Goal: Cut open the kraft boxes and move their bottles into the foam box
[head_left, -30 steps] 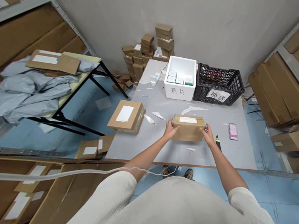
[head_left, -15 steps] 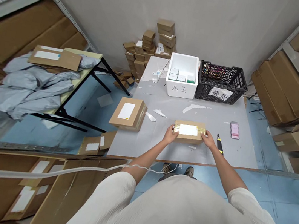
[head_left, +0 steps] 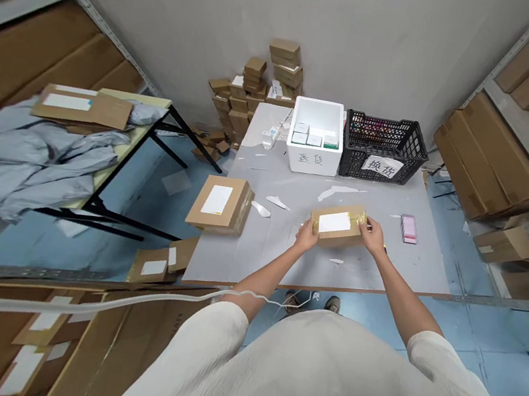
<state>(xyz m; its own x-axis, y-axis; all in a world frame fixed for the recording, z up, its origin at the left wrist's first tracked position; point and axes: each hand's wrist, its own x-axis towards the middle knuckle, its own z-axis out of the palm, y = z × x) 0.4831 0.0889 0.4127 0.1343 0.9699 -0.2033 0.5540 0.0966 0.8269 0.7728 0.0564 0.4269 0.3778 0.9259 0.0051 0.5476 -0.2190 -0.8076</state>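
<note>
Just right of the frame's centre, on the grey table [head_left: 246, 249], my left hand [head_left: 307, 237] and right hand [head_left: 373, 236] clamp the 2 short ends of the taped cardboard box [head_left: 338, 225], fingers curled closed on it. It seems light and stiff; the tape looks slick, so the end grip suits.

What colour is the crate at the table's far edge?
Black, with a white paper sign on its front; crate shows in the head view.
</note>
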